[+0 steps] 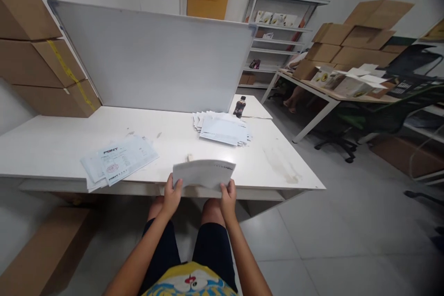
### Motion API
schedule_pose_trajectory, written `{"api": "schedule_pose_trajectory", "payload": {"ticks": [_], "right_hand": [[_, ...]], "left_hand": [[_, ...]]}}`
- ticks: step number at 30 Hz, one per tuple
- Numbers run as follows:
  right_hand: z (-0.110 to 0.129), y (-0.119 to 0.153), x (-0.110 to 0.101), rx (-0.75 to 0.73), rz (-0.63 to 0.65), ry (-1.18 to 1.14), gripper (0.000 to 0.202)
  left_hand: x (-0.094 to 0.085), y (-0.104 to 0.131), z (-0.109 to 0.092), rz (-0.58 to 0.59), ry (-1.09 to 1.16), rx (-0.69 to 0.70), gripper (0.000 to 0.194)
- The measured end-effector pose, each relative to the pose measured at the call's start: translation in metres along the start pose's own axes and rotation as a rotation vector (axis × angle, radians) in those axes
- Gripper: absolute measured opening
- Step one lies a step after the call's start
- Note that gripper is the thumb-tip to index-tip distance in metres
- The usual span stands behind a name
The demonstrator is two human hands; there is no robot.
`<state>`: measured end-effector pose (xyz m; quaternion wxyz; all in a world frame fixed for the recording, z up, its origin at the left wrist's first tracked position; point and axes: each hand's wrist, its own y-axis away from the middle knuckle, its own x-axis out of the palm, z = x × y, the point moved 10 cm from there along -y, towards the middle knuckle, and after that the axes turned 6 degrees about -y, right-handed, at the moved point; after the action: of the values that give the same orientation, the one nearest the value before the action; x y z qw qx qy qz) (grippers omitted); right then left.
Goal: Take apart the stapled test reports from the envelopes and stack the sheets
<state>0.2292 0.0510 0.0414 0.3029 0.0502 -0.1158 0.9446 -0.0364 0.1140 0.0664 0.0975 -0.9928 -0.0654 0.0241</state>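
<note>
Both hands hold a white envelope at the near edge of the table.

The envelope [204,174] is pinched at its lower corners, the left hand [172,194] and the right hand [228,195] each closed on it with fingers curled over the edge, just above the white table [52,143]. To the left lies a loose pile of printed sheets [118,161]; farther back to the right sits a fanned stack of envelopes [224,128], with a dark bottle [239,107] just behind. Judging by the two piles, the work looks partway through, with sheets left unhandled.
</note>
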Motion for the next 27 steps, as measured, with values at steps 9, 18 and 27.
{"api": "schedule_pose_trajectory", "payload": {"ticks": [9,18,27], "right_hand": [[-0.049,0.053,-0.055,0.388,0.055,0.003,0.050],[-0.006,0.011,-0.072,0.213,0.096,0.304,0.059],[0.091,0.009,0.063,-0.502,0.439,0.752,0.043]], "left_hand": [[-0.003,0.098,0.075,0.025,0.357,-0.461,0.037],[0.045,0.080,0.053,0.278,0.294,-0.476,0.045],[0.082,0.073,0.034,0.325,0.366,-0.545,0.043]]}}
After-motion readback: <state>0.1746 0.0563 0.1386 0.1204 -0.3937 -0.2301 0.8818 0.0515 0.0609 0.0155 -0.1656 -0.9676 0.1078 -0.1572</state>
